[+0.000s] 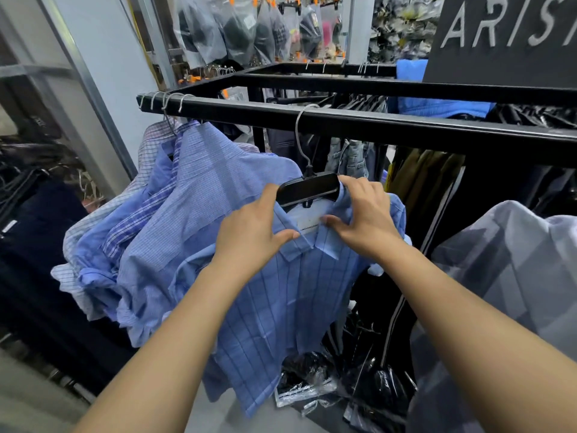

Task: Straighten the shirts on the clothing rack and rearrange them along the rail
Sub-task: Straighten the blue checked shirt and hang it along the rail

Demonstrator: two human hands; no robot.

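A blue checked shirt (274,310) hangs on a black hanger (309,189) whose metal hook rests over the black rail (374,126). My left hand (253,232) pinches the left side of its collar. On the right side of the collar, my right hand (365,220) grips the fabric just below the hanger's end. Several other blue and white checked shirts (150,214) hang bunched together at the rail's left end, touching the held shirt.
A pale grey garment (512,292) hangs at the right. Dark clothes and jeans (349,157) hang behind the rail. Black plastic-wrapped packs (315,376) lie on the floor below. A dark sign (512,35) stands on the rack top; bagged goods hang beyond.
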